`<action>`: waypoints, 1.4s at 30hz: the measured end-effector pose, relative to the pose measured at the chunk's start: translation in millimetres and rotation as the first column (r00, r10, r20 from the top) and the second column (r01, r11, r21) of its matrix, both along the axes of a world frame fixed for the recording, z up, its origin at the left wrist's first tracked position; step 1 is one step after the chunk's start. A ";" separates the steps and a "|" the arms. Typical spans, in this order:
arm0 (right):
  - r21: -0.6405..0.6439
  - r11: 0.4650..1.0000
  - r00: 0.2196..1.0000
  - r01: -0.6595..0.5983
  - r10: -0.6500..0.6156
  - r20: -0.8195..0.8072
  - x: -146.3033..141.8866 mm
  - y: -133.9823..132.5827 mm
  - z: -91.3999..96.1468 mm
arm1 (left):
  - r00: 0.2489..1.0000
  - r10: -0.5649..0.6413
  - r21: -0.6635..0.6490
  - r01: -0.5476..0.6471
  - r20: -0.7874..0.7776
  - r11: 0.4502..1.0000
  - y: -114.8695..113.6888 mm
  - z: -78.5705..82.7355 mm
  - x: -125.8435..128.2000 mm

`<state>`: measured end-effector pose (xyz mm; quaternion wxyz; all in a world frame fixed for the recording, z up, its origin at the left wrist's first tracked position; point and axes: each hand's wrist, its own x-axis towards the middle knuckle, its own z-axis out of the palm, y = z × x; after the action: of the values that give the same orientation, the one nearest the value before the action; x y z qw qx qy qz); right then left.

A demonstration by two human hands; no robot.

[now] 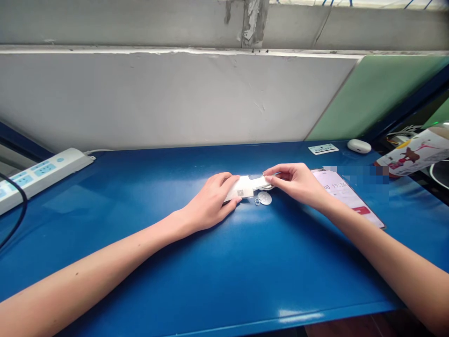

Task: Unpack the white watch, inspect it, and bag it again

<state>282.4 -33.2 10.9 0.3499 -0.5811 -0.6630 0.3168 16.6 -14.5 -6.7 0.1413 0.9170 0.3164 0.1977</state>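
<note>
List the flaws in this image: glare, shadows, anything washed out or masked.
Head view: glare whitens a patch along the front edge of the blue table, with softer sheen around the left hand; head view: dark shadows lie below both forearms; head view: a pixelated patch covers the upper right of the phone, and the bright strip at top right looks washed out.

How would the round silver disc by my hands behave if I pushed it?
The silver disc probably slides easily on the glossy blue table. Lying flat, it likely won't tip, or roll unless stood on edge.
</note>
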 end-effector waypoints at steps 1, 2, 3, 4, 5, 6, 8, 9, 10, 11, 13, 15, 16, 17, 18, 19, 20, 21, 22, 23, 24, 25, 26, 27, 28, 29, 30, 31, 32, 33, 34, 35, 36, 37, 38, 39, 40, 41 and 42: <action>0.046 0.999 1.000 0.021 -0.021 0.003 -4.9 -2.8 -2.5 | 1.000 -0.002 0.005 0.002 0.003 1.000 0.3 -0.6 0.0; 0.103 0.994 1.000 0.019 -0.022 0.022 -9.1 -5.5 -4.6 | 1.000 -0.005 0.009 0.005 0.005 1.000 0.5 -1.1 0.1; 0.179 0.984 0.998 -0.004 -0.007 0.057 -12.0 -7.8 -6.2 | 1.000 -0.007 0.014 0.007 0.005 1.000 0.8 -1.6 0.1; 0.243 0.969 0.993 -0.048 0.020 0.115 -13.4 -9.5 -7.1 | 1.000 -0.010 0.017 0.010 0.004 1.000 1.1 -2.0 0.2; 0.295 0.950 0.981 -0.107 0.053 0.185 -13.1 -10.5 -7.3 | 1.000 -0.013 0.021 0.013 0.005 1.000 1.4 -2.3 0.1; 0.326 0.928 0.961 -0.179 0.094 0.261 -11.4 -10.6 -6.8 | 1.000 -0.016 0.024 0.016 0.007 1.000 1.7 -2.5 0.1; 0.342 0.877 0.900 -0.336 0.192 0.392 -4.4 -8.8 -4.4 | 1.000 -0.020 0.024 0.020 0.009 1.000 2.2 -2.6 -0.1; 0.330 0.849 0.864 -0.413 0.250 0.437 0.1 -7.2 -3.0 | 1.000 -0.021 0.021 0.021 0.009 1.000 2.3 -2.6 -0.2; 0.349 0.812 0.837 -0.468 0.280 0.470 4.5 -5.3 -1.7 | 1.000 -0.023 0.017 0.023 0.010 1.000 2.3 -2.4 -0.3; 0.346 0.782 0.804 -0.518 0.309 0.507 8.4 -3.5 -0.8 | 1.000 -0.024 0.013 0.024 0.008 1.000 2.3 -2.3 -0.3; 0.355 0.747 0.772 -0.563 0.321 0.549 13.3 -0.6 -1.1 | 1.000 -0.022 0.009 0.022 0.003 1.000 1.8 -2.0 -0.3; 0.366 0.739 0.771 -0.566 0.316 0.553 13.3 0.6 -4.4 | 1.000 -0.019 0.010 0.019 -0.001 1.000 1.1 -1.9 -0.2; 0.381 0.736 0.780 -0.560 0.312 0.542 11.7 0.5 -7.0 | 1.000 -0.018 0.011 0.018 -0.002 1.000 0.7 -2.0 -0.2; 0.400 0.732 0.791 -0.551 0.307 0.529 9.5 0.2 -10.0 | 1.000 -0.017 0.011 0.017 -0.001 1.000 0.5 -2.1 -0.2; 0.425 0.723 0.803 -0.544 0.302 0.514 6.9 -0.4 -12.9 | 1.000 -0.017 0.010 0.017 0.000 1.000 0.3 -2.1 -0.3; 0.453 0.714 0.813 -0.534 0.288 0.506 4.2 -1.0 -15.5 | 1.000 -0.017 0.010 0.017 0.002 1.000 0.2 -2.2 -0.3; 0.469 0.708 0.817 -0.527 0.273 0.507 1.9 -1.6 -17.4 | 1.000 -0.017 0.009 0.017 0.003 1.000 0.2 -2.1 -0.3; 0.479 0.703 0.817 -0.526 0.261 0.514 0.1 -2.1 -18.6 | 1.000 -0.016 0.010 0.016 0.005 1.000 0.1 -2.1 -0.3; 0.481 0.703 0.815 -0.524 0.250 0.523 -1.0 -2.3 -19.1 | 1.000 -0.016 0.010 0.016 0.007 1.000 0.1 -1.9 -0.2; 0.478 0.705 0.811 -0.524 0.242 0.533 -1.7 -2.4 -19.0 | 1.000 -0.015 0.009 0.015 0.008 1.000 0.1 -1.7 -0.2; 0.477 0.706 0.808 -0.523 0.233 0.541 -1.8 -2.3 -18.6 | 1.000 -0.013 0.009 0.013 0.011 1.000 0.2 -1.5 -0.1; 0.479 0.709 0.807 -0.519 0.221 0.547 -1.7 -2.0 -18.2 | 1.000 -0.013 0.008 0.013 0.012 1.000 0.2 -1.4 0.0; 0.485 0.710 0.810 -0.511 0.208 0.549 -1.6 -1.6 -18.1 | 1.000 -0.012 0.007 0.012 0.014 1.000 0.2 -1.3 0.1; 0.493 0.712 0.816 -0.500 0.196 0.544 -1.6 -1.2 -18.5 | 1.000 -0.013 0.007 0.013 0.015 1.000 0.2 -1.2 0.1; 0.503 0.715 0.827 -0.484 0.187 0.530 -1.8 -0.8 -19.3 | 1.000 -0.013 0.008 0.013 0.014 1.000 0.2 -1.2 0.2; 0.514 0.720 0.841 -0.466 0.181 0.510 -2.2 -0.5 -20.5 | 1.000 -0.014 0.010 0.014 0.012 1.000 0.1 -1.2 0.2; 0.521 0.728 0.857 -0.446 0.178 0.484 -2.8 -0.3 -21.7 | 1.000 -0.015 0.012 0.015 0.009 1.000 0.1 -1.2 0.2; 0.524 0.736 0.870 -0.429 0.179 0.460 -3.3 -0.1 -22.7 | 1.000 -0.016 0.014 0.016 0.004 1.000 0.1 -1.2 0.2; 0.520 0.744 0.877 -0.419 0.184 0.443 -3.5 0.0 -23.1 | 1.000 -0.016 0.016 0.016 0.000 1.000 0.0 -1.1 0.2; 0.509 0.751 0.876 -0.421 0.192 0.442 -3.2 0.0 -22.8 | 1.000 -0.017 0.015 0.017 -0.003 1.000 0.0 -0.9 0.1; 0.490 0.755 0.866 -0.436 0.202 0.458 -2.3 0.1 -21.7 | 1.000 -0.016 0.014 0.016 -0.004 1.000 0.0 -0.7 0.1; 0.467 0.756 0.847 -0.458 0.212 0.488 -0.8 0.3 -19.9 | 1.000 -0.016 0.013 0.016 -0.003 1.000 -0.1 -0.4 0.0; 0.443 0.754 0.822 -0.485 0.221 0.524 1.3 0.5 -17.8 | 1.000 -0.016 0.011 0.016 -0.002 1.000 -0.1 -0.1 -0.1; 0.420 0.750 0.794 -0.510 0.223 0.565 3.8 0.9 -15.5 | 1.000 -0.016 0.010 0.016 -0.001 1.000 -0.2 0.3 -0.1; 0.410 0.745 0.774 -0.526 0.219 0.594 6.4 1.3 -13.4 | 1.000 -0.015 0.009 0.015 0.001 1.000 -0.2 0.7 -0.1; 0.398 0.740 0.754 -0.543 0.220 0.619 8.7 1.7 -11.8 | 1.000 -0.015 0.008 0.015 0.002 1.000 -0.3 1.1 -0.1; 0.390 0.735 0.740 -0.554 0.221 0.636 10.5 2.0 -10.9 | 1.000 -0.015 0.008 0.015 0.002 1.000 -0.4 1.5 0.0; 0.384 0.731 0.730 -0.563 0.223 0.645 11.5 2.2 -10.8 | 1.000 -0.015 0.007 0.015 0.002 1.000 -0.4 1.9 0.2; 0.379 0.730 0.725 -0.569 0.227 0.651 11.7 2.2 -11.3 | 1.000 -0.015 0.006 0.015 0.000 1.000 -0.5 2.1 0.3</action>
<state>294.0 -31.0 -0.4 0.2106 -0.3548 -0.9109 -0.0053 16.9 -15.0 -4.5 0.1400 0.9197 0.3089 0.1976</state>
